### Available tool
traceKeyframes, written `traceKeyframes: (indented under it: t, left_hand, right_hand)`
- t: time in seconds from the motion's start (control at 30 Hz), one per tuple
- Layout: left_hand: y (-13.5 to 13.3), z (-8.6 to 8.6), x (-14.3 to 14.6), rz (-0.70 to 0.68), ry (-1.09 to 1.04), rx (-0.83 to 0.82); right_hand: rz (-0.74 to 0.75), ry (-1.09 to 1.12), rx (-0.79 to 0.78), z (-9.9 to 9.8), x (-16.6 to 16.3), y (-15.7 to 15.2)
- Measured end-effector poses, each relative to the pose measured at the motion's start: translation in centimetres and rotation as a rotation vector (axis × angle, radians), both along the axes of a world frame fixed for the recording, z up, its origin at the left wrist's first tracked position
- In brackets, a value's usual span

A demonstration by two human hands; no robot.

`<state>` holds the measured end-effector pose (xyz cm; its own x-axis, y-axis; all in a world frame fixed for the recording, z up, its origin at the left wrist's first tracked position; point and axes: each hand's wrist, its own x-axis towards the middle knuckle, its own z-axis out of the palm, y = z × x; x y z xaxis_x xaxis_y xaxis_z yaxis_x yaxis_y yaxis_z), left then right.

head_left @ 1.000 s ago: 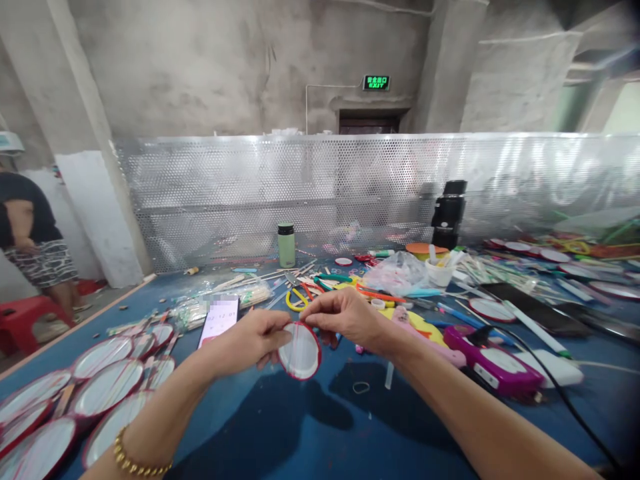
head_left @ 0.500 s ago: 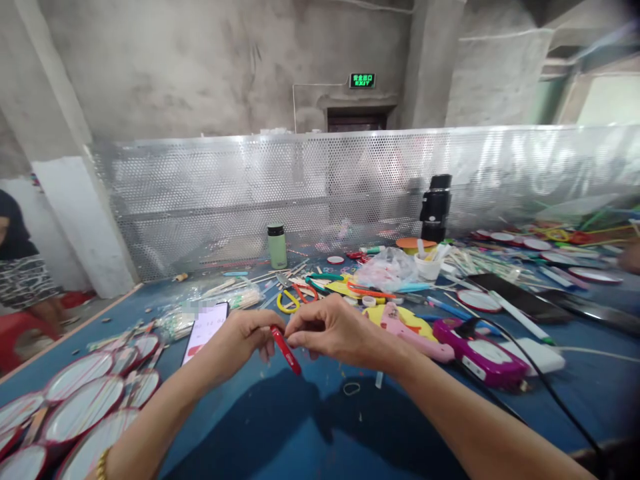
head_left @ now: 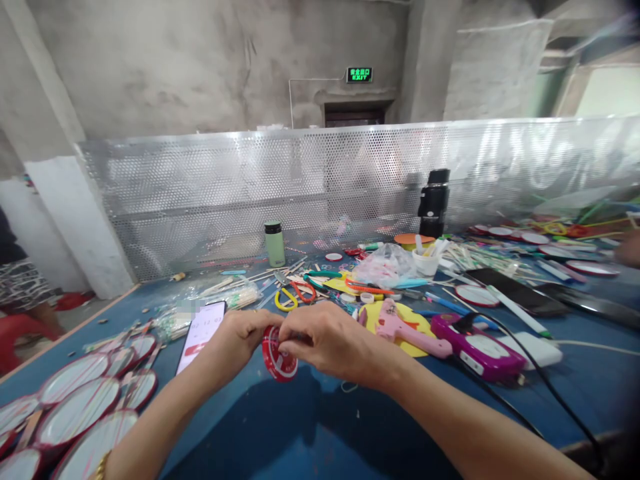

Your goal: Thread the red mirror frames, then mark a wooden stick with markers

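Note:
In the head view, a small round red spool [head_left: 280, 365] with a paler, partly see-through middle hangs above the blue table. My left hand [head_left: 249, 337] grips its upper edge, fingers closed. Right against the spool, my right hand [head_left: 311, 340] is closed with thumb and forefinger pinched at its upper right side. What sits in that pinch is hidden. A phone [head_left: 204, 333] with a lit screen lies beside my left wrist. Behind my hands are scissors with yellow and orange handles [head_left: 295, 297].
Several round white pieces with red rims [head_left: 80, 408] lie at the left. To the right are a pink glue gun [head_left: 413, 333], a purple device [head_left: 477, 350] with a black cable, and a white power bank [head_left: 535, 350]. A green bottle [head_left: 275, 245] and black flask [head_left: 434, 205] stand behind.
The red spool has turned from edge-on to showing its round face. My right hand has shifted slightly left, closer over it. The camera view has shifted a little.

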<state>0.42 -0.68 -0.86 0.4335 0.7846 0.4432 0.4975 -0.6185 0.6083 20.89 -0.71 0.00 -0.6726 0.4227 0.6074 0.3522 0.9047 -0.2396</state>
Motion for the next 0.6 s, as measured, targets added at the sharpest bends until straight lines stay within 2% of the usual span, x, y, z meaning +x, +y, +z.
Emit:
traceKeyframes:
  t: [0.33, 0.5, 0.6]
  left_hand:
    - [0.19, -0.50, -0.07, 0.026, 0.030, 0.013]
    - [0.15, -0.75, -0.03, 0.010, 0.065, 0.072]
    - [0.11, -0.74, 0.08, 0.011, 0.089, 0.092]
  right_hand:
    - [-0.095, -0.049, 0.041, -0.02, -0.20, -0.27]
    - [-0.130, 0.005, 0.069, -0.58, -0.32, 0.04]
    - [-0.130, 0.033, 0.058, -0.24, -0.17, 0.01]
